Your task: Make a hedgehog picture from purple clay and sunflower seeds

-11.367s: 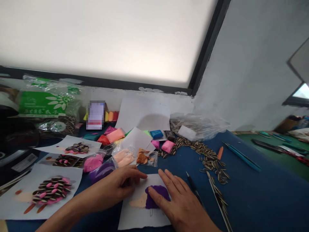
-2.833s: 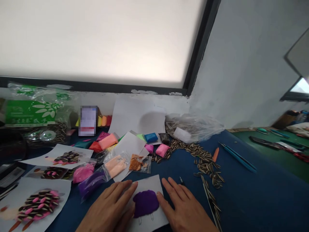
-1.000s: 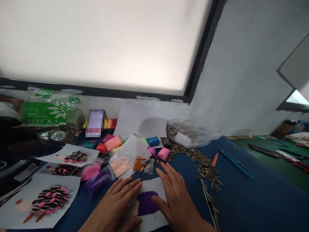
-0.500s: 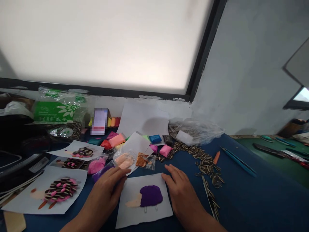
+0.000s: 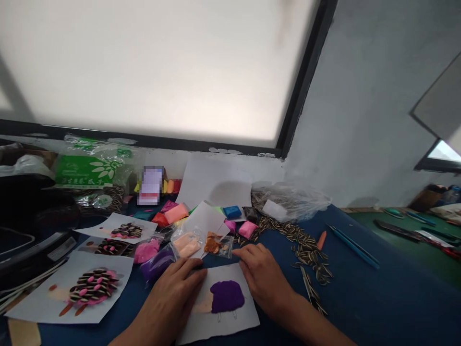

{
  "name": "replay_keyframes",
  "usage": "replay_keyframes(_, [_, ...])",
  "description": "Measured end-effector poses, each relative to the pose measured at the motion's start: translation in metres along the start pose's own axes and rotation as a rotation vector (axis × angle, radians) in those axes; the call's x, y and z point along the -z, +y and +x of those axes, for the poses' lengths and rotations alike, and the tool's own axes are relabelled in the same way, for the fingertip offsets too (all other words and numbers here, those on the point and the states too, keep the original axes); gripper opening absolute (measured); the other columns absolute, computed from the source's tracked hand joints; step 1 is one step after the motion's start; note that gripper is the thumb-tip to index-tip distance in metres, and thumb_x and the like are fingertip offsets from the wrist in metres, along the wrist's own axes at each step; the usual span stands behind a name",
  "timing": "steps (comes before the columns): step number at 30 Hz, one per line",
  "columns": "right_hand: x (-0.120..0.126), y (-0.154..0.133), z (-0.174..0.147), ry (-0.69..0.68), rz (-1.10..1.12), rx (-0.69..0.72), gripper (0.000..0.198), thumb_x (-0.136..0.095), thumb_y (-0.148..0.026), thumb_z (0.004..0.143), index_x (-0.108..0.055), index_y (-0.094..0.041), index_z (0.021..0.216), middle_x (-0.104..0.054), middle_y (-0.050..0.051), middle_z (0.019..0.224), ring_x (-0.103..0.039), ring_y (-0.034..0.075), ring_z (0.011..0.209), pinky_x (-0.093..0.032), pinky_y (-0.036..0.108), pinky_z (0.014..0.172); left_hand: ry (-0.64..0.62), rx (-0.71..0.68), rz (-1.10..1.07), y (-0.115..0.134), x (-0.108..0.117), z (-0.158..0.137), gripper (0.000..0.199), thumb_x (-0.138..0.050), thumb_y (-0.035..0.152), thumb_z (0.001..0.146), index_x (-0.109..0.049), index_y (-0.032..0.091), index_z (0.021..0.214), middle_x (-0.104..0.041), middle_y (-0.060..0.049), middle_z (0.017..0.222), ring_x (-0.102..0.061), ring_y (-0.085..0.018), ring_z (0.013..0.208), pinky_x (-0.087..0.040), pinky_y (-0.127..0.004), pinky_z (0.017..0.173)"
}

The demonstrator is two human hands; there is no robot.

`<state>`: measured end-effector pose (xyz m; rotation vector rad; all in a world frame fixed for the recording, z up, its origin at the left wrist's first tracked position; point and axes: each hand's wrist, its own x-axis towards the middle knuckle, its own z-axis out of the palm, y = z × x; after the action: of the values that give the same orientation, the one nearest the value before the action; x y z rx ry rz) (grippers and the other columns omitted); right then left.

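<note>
The white paper (image 5: 248, 317) in front of me bears a purple clay body (image 5: 227, 296), a peach clay head part and two drawn legs. My left hand (image 5: 176, 293) lies over the paper's left edge, fingers stretched out, covering some of the peach clay. At the paper's upper right is my right hand (image 5: 264, 271). Its index finger reaches to the edge of a small clear bag of brown clay (image 5: 213, 243); whether they touch I cannot tell. Just beyond my left fingers sit a bag of peach clay (image 5: 187, 244) and a bag of purple clay (image 5: 156, 264).
Finished seed-and-clay hedgehog pictures (image 5: 94, 288) lie on the left. Sunflower seeds (image 5: 302, 240) spread to the right, near an orange stick (image 5: 321, 240), blue tweezers (image 5: 353, 245) and metal tweezers (image 5: 310, 286). A phone (image 5: 150, 185) stands at the back.
My right hand has shifted up and left toward the brown clay bag. My left hand has moved right, further over the paper and the peach clay. The view has tilted slightly.
</note>
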<state>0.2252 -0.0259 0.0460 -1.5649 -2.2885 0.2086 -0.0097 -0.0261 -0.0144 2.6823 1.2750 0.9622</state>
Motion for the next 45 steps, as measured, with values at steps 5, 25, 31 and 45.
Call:
replay_keyframes(5, [-0.009,-0.004,0.017,0.006,0.052,-0.056,0.024,-0.061,-0.005,0.091,-0.071,-0.019,0.108,-0.075,0.006,0.106,-0.067,0.021,0.103,-0.049,0.03,0.091,-0.023,0.0,0.007,0.005,0.005,0.001,0.036,-0.041,0.015,0.098,-0.074,0.023,0.109,-0.073,-0.012,0.121,-0.067,-0.032,0.113,-0.06,-0.045,0.09])
replay_keyframes(25, [-0.027,-0.015,0.048,0.002,0.156,-0.268,0.021,-0.07,-0.02,0.09,-0.064,-0.014,0.108,-0.072,0.01,0.101,-0.066,0.027,0.103,-0.048,0.04,0.091,0.062,0.008,-0.165,-0.002,-0.007,-0.001,0.033,-0.039,0.017,0.099,-0.071,0.023,0.103,-0.071,-0.012,0.118,-0.064,-0.031,0.111,-0.057,-0.043,0.088])
replay_keyframes(31, [-0.033,-0.015,0.054,-0.042,0.29,-0.245,0.022,-0.066,-0.033,0.098,-0.066,-0.017,0.113,-0.067,0.007,0.116,-0.067,0.023,0.1,-0.056,0.045,0.088,0.062,0.035,-0.264,-0.002,-0.009,-0.003,0.029,-0.044,0.021,0.097,-0.072,0.026,0.097,-0.071,-0.01,0.121,-0.066,-0.031,0.113,-0.055,-0.043,0.092])
replay_keyframes(45, [-0.006,-0.045,-0.017,0.013,1.108,-0.206,0.05,-0.065,-0.068,0.085,-0.056,-0.019,0.082,-0.054,-0.001,0.075,-0.048,0.013,0.067,-0.041,0.026,0.062,-0.138,0.78,-1.319,0.025,0.029,0.022,0.061,-0.082,0.065,0.073,-0.063,0.017,0.105,-0.076,-0.006,0.089,-0.075,-0.023,0.068,-0.06,-0.031,0.055])
